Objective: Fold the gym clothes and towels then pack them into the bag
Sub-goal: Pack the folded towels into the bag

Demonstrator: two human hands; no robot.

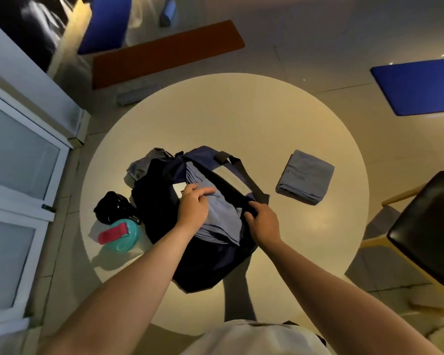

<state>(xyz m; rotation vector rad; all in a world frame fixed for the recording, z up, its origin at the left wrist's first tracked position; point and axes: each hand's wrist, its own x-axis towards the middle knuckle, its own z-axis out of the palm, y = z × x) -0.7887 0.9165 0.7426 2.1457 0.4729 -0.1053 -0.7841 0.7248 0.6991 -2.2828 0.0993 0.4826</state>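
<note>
1. Here we see the dark bag (203, 265) lying open on the round bench (241, 119), a little toward 9 o'clock from the bench's middle.
2. Our left hand (194, 206) rests on a folded blue-grey towel (223, 221) that sits in the bag's mouth. Its fingers (205, 192) are loosely bent and close together, pressing on the cloth rather than gripping it.
3. Our right hand (263, 221) is at the bag's 3 o'clock edge, with its fingers (251, 215) curled tight round the dark rim.
4. A second folded towel (305, 176), grey, lies flat on the bench at 2 o'clock from the bag, well apart from it.
5. A crumpled grey garment (141, 166) touches the bag at 11 o'clock.
6. At 9 o'clock a black container (112, 207) and a teal bottle (124, 237) stand just beside the bag.
</note>
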